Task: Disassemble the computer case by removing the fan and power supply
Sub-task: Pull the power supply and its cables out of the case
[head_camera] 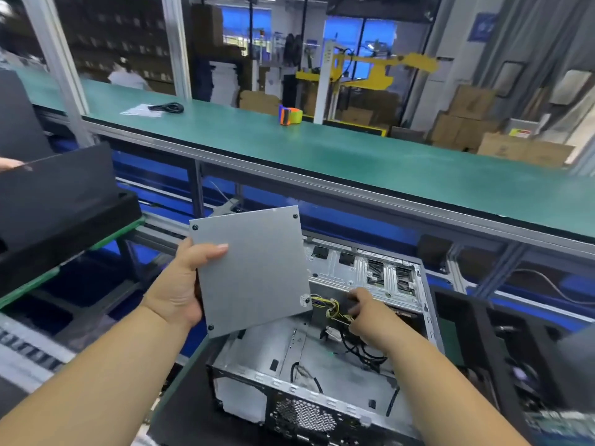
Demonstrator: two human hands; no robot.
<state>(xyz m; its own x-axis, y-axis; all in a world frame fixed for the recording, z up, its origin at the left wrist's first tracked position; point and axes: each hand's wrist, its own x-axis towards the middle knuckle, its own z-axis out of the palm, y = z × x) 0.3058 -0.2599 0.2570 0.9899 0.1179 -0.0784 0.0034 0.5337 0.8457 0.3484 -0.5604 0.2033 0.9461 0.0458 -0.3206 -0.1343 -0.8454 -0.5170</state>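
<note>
PSU (254, 272) gripped at its edge by left hand (180, 284), lifted above case (322, 365) at centre frame | cables (335, 312) pinched by right hand (370, 312), judged to free the harness

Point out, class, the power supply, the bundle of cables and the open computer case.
power supply (254, 272), head view: middle of its flat grey face.
bundle of cables (333, 309), head view: the yellow wires.
computer case (306, 413), head view: its perforated rear panel.
</note>
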